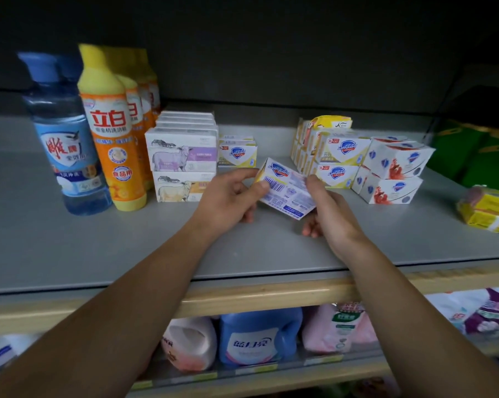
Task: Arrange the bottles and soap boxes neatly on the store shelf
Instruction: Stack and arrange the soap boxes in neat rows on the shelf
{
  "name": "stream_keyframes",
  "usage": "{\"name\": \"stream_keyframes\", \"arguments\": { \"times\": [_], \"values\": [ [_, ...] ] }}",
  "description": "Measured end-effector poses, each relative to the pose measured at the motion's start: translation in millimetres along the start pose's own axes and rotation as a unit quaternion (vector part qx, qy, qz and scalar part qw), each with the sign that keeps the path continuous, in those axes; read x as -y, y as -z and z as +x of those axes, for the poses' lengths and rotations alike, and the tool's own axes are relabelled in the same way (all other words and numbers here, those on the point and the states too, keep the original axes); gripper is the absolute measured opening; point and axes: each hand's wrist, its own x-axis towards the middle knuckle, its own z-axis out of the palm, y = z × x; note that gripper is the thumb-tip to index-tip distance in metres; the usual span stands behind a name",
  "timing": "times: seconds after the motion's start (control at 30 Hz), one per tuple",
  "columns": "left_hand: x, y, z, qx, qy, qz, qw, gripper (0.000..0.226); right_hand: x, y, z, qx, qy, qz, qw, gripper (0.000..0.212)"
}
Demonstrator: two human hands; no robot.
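Both hands hold one white and yellow soap box (287, 188) above the middle of the grey shelf (127, 248), its printed back facing me. My left hand (228, 201) grips its left end and my right hand (330, 212) grips its right end. A blue bottle (63, 142) and a row of orange bottles (112, 130) stand at the left. Stacked sheep-printed soap boxes (182, 156) sit beside them, with a small yellow soap box (237, 153) behind. More soap boxes are stacked at the right: yellow ones (336, 159) and red-printed ones (392, 173).
Yellow wrapped packs (489, 209) lie at the shelf's right edge, with green packages (478, 156) behind them. The wooden shelf lip (271, 294) runs across below my arms. The lower shelf holds a blue detergent jug (257, 337) and pink refill bags (337, 328).
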Motion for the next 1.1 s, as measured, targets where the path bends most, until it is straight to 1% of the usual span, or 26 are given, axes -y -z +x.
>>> {"name": "stream_keyframes", "arguments": {
  "times": [0.03,0.1,0.13,0.17,0.23,0.3,0.37,0.47,0.57,0.63,0.67,0.73,0.8,0.83,0.9,0.97,1.03,1.1],
  "values": [
    [-1,0,-2,0.012,0.019,-0.038,0.999,0.034,-1,2,0,-0.002,0.012,0.039,0.999,0.058],
    [-5,-2,-4,0.037,0.079,-0.145,0.986,0.041,-3,4,-3,0.001,0.048,0.139,0.989,0.031],
    [-7,-3,-5,0.046,0.106,-0.189,0.975,0.042,-3,5,-5,0.007,0.077,0.154,0.985,0.022],
    [-8,-3,-5,0.048,0.125,-0.212,0.968,0.039,-3,5,-8,0.011,0.119,0.126,0.985,0.030],
    [-8,-3,-5,0.037,0.137,-0.207,0.968,0.029,-4,4,-12,0.038,0.182,0.044,0.982,0.051],
    [-6,-2,-5,0.031,0.128,-0.194,0.972,0.028,-3,2,-16,0.054,0.184,0.028,0.981,0.058],
    [-4,-1,-7,0.047,0.110,-0.177,0.977,0.031,-3,1,-15,0.031,0.166,0.033,0.985,0.056],
    [-4,-2,-9,0.051,0.077,-0.166,0.982,0.039,-3,1,-10,-0.005,0.124,0.013,0.992,0.040],
    [-4,0,-7,0.035,0.040,-0.176,0.983,0.051,-5,0,-9,-0.032,0.135,-0.028,0.990,0.036],
    [-5,1,-7,0.036,0.042,-0.192,0.980,0.050,-5,1,-10,-0.033,0.151,-0.018,0.988,0.034],
    [-6,1,-7,0.037,0.053,-0.208,0.976,0.046,-4,2,-11,-0.026,0.155,-0.003,0.988,0.034],
    [-8,1,-7,0.037,0.066,-0.245,0.967,0.034,-3,1,-13,-0.008,0.157,0.024,0.987,0.042],
    [-9,1,-5,0.020,0.056,-0.260,0.964,0.021,-4,0,-14,0.007,0.160,0.020,0.987,0.049],
    [-9,1,-4,0.013,0.050,-0.255,0.966,0.018,-3,0,-16,0.015,0.163,0.013,0.987,0.051],
    [-8,2,-4,0.017,0.042,-0.238,0.970,0.022,-4,0,-17,0.026,0.170,0.002,0.985,0.054],
    [-8,2,-3,0.030,0.035,-0.246,0.968,0.025,-4,-1,-17,0.023,0.185,-0.010,0.982,0.057],
    [-8,3,-3,0.035,0.032,-0.254,0.966,0.029,-4,-3,-18,-0.005,0.224,-0.067,0.972,0.058],
    [-7,3,-3,0.018,0.031,-0.221,0.975,0.026,-4,-6,-18,-0.062,0.273,-0.173,0.944,0.056]
  ]
}}
